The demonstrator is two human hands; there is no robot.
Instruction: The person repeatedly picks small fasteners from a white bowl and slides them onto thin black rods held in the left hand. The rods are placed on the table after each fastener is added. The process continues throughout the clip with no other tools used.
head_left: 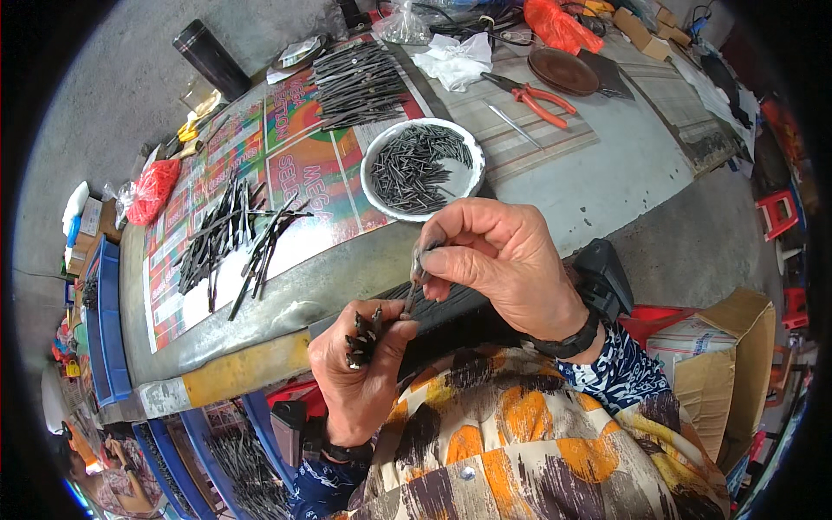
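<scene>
My left hand (360,373) is closed round a small bundle of thin dark metal strips (364,338), their ends poking up past the fingers. Its thumb and forefinger pinch one strip near the tip. Thumb and forefinger of my right hand (498,264) close on the upper end of that same slim piece, just above the left fingertips. Whatever else sits between the right fingers is too small to make out. Beyond my hands stands a white bowl (468,184) holding many short dark pins (416,165). Loose dark strips (221,234) lie in a heap left of it.
Neat rows of dark strips (355,82) lie behind the bowl. Red-handled pliers (533,97), a thin pen-like rod (513,126) and a brown round dish (563,71) are at the back right. A black cylinder (211,56) stands at the back left; blue crates (106,321) flank the table.
</scene>
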